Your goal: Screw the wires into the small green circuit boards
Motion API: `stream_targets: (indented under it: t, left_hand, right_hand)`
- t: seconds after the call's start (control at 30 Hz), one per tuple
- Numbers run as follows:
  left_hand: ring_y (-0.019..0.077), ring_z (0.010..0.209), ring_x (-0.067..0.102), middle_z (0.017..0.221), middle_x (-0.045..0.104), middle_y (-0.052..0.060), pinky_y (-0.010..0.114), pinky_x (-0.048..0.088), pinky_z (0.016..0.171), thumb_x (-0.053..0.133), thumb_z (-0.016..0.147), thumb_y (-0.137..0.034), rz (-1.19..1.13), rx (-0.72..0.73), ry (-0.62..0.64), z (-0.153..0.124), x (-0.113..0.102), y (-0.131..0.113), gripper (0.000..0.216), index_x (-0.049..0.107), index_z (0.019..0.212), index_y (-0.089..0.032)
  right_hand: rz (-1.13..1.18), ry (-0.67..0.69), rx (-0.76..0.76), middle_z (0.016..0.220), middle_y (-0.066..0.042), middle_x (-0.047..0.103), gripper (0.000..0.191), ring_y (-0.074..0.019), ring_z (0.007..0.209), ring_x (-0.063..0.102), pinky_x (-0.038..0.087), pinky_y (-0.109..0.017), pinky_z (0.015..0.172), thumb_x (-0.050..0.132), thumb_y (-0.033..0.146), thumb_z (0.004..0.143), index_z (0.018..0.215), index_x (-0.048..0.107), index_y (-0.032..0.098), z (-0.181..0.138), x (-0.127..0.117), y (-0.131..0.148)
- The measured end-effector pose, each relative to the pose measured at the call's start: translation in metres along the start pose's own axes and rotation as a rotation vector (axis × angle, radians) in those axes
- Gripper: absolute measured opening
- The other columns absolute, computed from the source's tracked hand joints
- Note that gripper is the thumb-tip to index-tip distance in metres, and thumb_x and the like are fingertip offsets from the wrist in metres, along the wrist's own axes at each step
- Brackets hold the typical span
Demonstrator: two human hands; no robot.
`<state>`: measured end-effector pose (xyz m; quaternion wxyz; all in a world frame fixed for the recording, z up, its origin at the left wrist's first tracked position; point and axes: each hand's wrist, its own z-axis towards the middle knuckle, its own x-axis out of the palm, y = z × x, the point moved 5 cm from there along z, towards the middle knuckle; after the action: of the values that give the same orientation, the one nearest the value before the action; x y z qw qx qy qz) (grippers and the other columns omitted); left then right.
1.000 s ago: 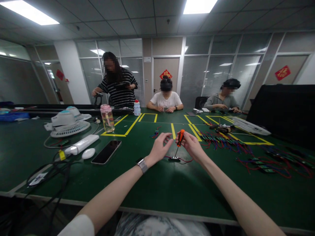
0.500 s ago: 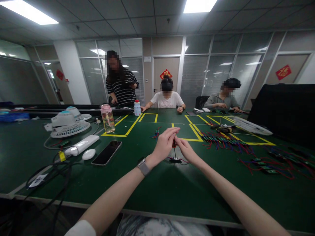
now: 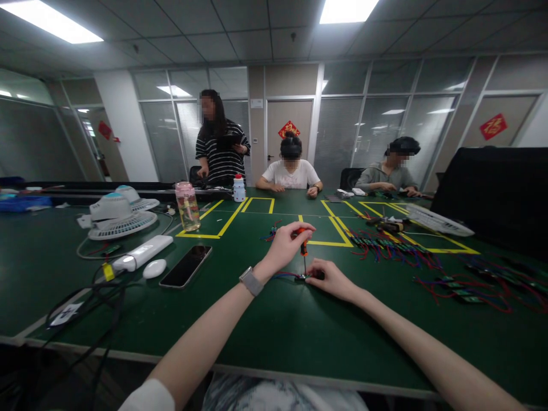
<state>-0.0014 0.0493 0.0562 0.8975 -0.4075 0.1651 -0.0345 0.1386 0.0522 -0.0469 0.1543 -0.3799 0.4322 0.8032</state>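
Observation:
My left hand (image 3: 286, 244) is closed round the orange handle of a small screwdriver (image 3: 303, 250), which stands upright with its tip down on a small black part (image 3: 305, 277) with red and blue wires on the green table (image 3: 274, 325). My right hand (image 3: 330, 277) lies low on the table beside that part, fingers pinching its right end. A watch sits on my left wrist.
A black phone (image 3: 185, 265), a white mouse (image 3: 154, 268), a white power strip (image 3: 142, 253), cables and two small fans (image 3: 116, 214) lie left. A pink bottle (image 3: 187, 205) stands behind. Several wired parts (image 3: 385, 246) spread right. Three people are at the far side.
The screwdriver passed from my right hand to my left. My right hand dropped to the table and took hold of the small part. The standing person moved right and straightened up.

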Motion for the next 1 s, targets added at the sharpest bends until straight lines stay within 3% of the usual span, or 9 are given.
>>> stream_targets:
  t: [0.23, 0.53, 0.73, 0.87, 1.0]
  left_hand:
    - [0.0201, 0.102, 0.065, 0.110, 0.067, 0.010, 0.032, 0.053, 0.086, 0.044, 0.093, -0.024, -0.168, 0.008, 0.020, -0.011, 0.002, -0.001, 0.029, 0.064, 0.112, -0.016]
    - [0.0140, 0.080, 0.063, 0.097, 0.066, 0.006, 0.023, 0.054, 0.070, 0.057, 0.088, -0.033, 0.046, 0.048, -0.187, -0.024, -0.009, 0.000, 0.026, 0.068, 0.107, -0.019]
    - [0.0180, 0.106, 0.062, 0.119, 0.062, 0.009, 0.029, 0.052, 0.089, 0.043, 0.095, -0.028, -0.039, 0.040, -0.130, -0.021, -0.007, 0.005, 0.034, 0.058, 0.124, -0.018]
    - [0.0158, 0.089, 0.066, 0.108, 0.066, 0.010, 0.029, 0.055, 0.080, 0.049, 0.091, -0.025, -0.155, -0.002, -0.135, -0.019, -0.008, 0.007, 0.031, 0.059, 0.119, -0.015]
    - [0.0111, 0.073, 0.063, 0.092, 0.065, 0.005, 0.023, 0.054, 0.070, 0.058, 0.086, -0.024, -0.077, 0.015, -0.183, -0.019, -0.012, 0.006, 0.026, 0.065, 0.110, -0.016]
  right_hand:
    - [0.038, -0.066, 0.035, 0.075, -0.002, 0.058, 0.015, -0.0126, 0.064, 0.051, 0.042, -0.027, 0.061, 0.065, 0.031, 0.077, 0.078, 0.069, 0.017, -0.005, 0.002, 0.001]
    - [0.071, -0.052, 0.007, 0.075, -0.002, 0.058, 0.013, -0.0146, 0.068, 0.054, 0.043, -0.028, 0.064, 0.066, 0.029, 0.076, 0.078, 0.070, 0.017, -0.006, 0.008, 0.013]
    - [0.071, 0.009, 0.021, 0.077, -0.003, 0.060, 0.014, -0.0150, 0.069, 0.055, 0.044, -0.029, 0.065, 0.067, 0.030, 0.075, 0.079, 0.071, 0.017, -0.004, 0.007, 0.015]
    - [0.082, 0.068, 0.048, 0.077, -0.003, 0.061, 0.018, -0.0147, 0.068, 0.056, 0.044, -0.028, 0.064, 0.067, 0.029, 0.074, 0.085, 0.072, 0.016, -0.002, 0.005, 0.013]
    - [0.080, 0.049, 0.066, 0.076, -0.003, 0.062, 0.019, -0.0142, 0.068, 0.056, 0.045, -0.027, 0.065, 0.066, 0.027, 0.074, 0.086, 0.071, 0.014, -0.003, 0.006, 0.010]
